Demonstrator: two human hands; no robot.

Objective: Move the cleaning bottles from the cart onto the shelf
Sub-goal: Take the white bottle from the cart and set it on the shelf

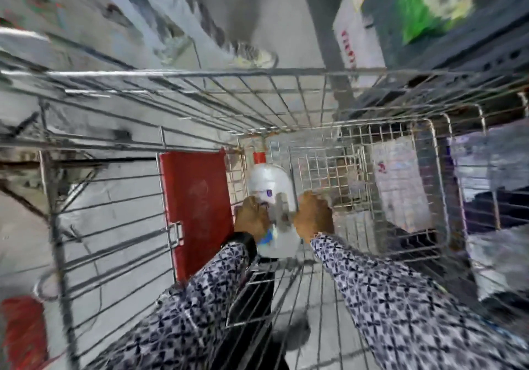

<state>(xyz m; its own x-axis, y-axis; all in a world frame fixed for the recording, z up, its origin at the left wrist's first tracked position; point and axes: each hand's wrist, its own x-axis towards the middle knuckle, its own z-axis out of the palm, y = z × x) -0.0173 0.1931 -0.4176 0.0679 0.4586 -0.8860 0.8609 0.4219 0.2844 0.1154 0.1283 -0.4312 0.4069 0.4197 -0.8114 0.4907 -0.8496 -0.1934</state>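
Note:
I look straight down into a wire shopping cart [286, 103]. A large white jug-shaped cleaning bottle [272, 180] with a red cap [259, 157] stands in its inner basket. My left hand [250, 217] grips the bottle on its left side near a blue patch of label. My right hand [313, 216] is closed on its right side, against the wire. Both sleeves are patterned black and white. The frame is blurred by motion.
A red plastic flap [197, 206] lies in the cart to the left of the bottle. Shelving with white boxes [357, 40] and green packs [429, 0] runs along the upper right. A white carton [398, 180] sits beyond the cart's right wall. A red object [23, 332] is at bottom left.

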